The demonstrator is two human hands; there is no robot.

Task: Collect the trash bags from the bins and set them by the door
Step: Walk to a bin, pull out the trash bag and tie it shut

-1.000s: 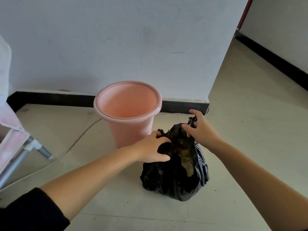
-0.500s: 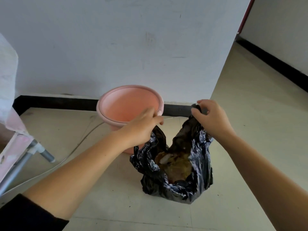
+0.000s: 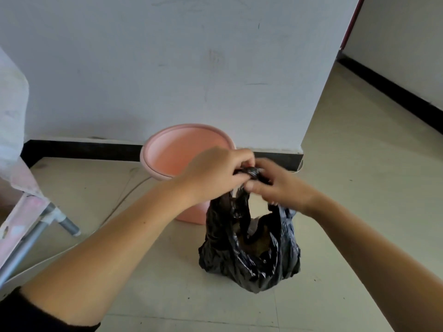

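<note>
Tiled floor by pink bin (image 3: 165, 154): we're knotting black trash bag (image 3: 251, 255), left hand (image 3: 215, 173) & right hand (image 3: 280, 188) both pinching its top; next, prob. tighten, carry to door.

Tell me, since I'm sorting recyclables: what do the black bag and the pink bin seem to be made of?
The black bag looks like thin plastic film: glossy, with sharp crinkles and white glints, gathered into ropes in both hands. The pink bin looks like moulded plastic, smooth and matte, with a rolled rim; probably rigid, though the picture cannot confirm that.

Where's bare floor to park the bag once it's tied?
Bare tiles lie right of the black bag, toward the corridor, and in front of it. Left is crowded: pink bin, cable, chair leg.
</note>
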